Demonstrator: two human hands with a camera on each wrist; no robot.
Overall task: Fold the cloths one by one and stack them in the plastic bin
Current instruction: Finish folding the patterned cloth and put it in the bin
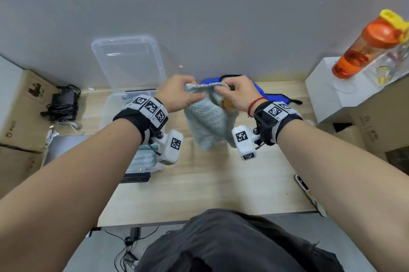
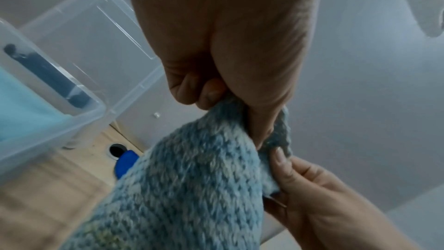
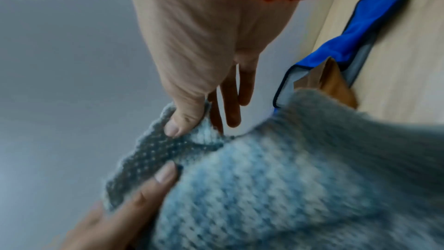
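A pale blue-grey knitted cloth [image 1: 210, 121] hangs above the wooden table [image 1: 210, 183], held up by its top edge. My left hand [image 1: 179, 92] pinches that edge on the left, thumb against curled fingers [image 2: 211, 92]. My right hand [image 1: 236, 92] pinches the same edge [image 3: 168, 144] a short way to the right, thumb [image 3: 182, 121] on top. The clear plastic bin [image 1: 106, 108] stands left of the cloth, with a light blue folded cloth [image 2: 21, 109] inside. A bright blue cloth [image 1: 272, 97] lies behind, with an orange-brown one [image 3: 336, 85] on it.
The bin's clear lid [image 1: 130, 61] leans on the wall behind it. Cardboard boxes [image 1: 22, 112] and a black charger [image 1: 64, 101] sit at the left. A white box [image 1: 332, 92] with an orange bottle [image 1: 367, 46] is at the right. A phone [image 1: 303, 183] lies near the right edge.
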